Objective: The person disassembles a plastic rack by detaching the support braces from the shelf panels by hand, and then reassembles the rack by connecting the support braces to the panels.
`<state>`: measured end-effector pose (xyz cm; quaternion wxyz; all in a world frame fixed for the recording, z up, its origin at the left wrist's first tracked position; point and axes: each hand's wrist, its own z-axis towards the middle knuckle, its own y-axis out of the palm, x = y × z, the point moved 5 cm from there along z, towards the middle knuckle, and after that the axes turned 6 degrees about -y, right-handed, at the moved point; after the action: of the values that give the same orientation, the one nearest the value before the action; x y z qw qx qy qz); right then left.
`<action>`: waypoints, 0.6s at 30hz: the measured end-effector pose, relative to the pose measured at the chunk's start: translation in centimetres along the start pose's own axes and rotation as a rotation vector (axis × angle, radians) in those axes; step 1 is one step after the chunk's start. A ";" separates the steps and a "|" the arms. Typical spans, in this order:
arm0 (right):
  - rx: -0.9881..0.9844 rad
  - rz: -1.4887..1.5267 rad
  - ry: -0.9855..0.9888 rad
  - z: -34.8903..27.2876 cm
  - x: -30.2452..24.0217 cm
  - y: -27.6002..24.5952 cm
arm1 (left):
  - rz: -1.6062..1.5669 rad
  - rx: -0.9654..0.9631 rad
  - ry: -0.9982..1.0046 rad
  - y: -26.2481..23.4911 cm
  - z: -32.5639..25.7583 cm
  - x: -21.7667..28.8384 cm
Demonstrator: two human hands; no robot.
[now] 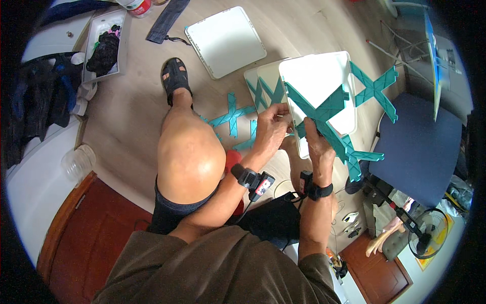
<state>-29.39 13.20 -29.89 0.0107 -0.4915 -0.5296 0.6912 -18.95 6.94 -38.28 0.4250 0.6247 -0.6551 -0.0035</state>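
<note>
White square plastic shelf panel [319, 86], held tilted above the wooden floor [131, 106]: left hand [271, 129] pinching its lower-left edge, right hand [318, 144] clamped on teal plastic X-shaped cross-brace [324, 119] (long axis diagonal, up-left to lower-right, right hand nearer)

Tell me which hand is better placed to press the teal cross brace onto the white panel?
Right, probably. The right hand already lies on the teal cross brace, while the left hand grips the edge of the white panel.

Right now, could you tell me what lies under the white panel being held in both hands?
Under the white panel a second white panel shows at its left edge, with teal cross braces on the floor. Whatever lies directly beneath is covered.
</note>
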 end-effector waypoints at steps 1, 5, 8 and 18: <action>0.001 0.000 0.001 0.0 0.1 -0.1 | 0.000 -0.001 -0.001 0.0 0.1 0.0; 0.032 0.111 0.017 -0.3 -0.3 -0.6 | 0.069 0.005 -0.002 -0.3 0.2 -0.1; 0.230 0.463 0.186 -1.0 -2.5 -1.6 | 0.081 0.007 -0.008 -0.3 0.3 -0.3; 0.086 0.654 0.233 -2.4 -2.9 -0.6 | -0.013 0.251 0.097 -2.4 -0.7 2.3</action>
<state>-26.59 13.63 -27.40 -0.1305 -0.7098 -0.3097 0.6190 -16.29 4.86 -37.84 0.3743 0.6767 -0.6251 0.1060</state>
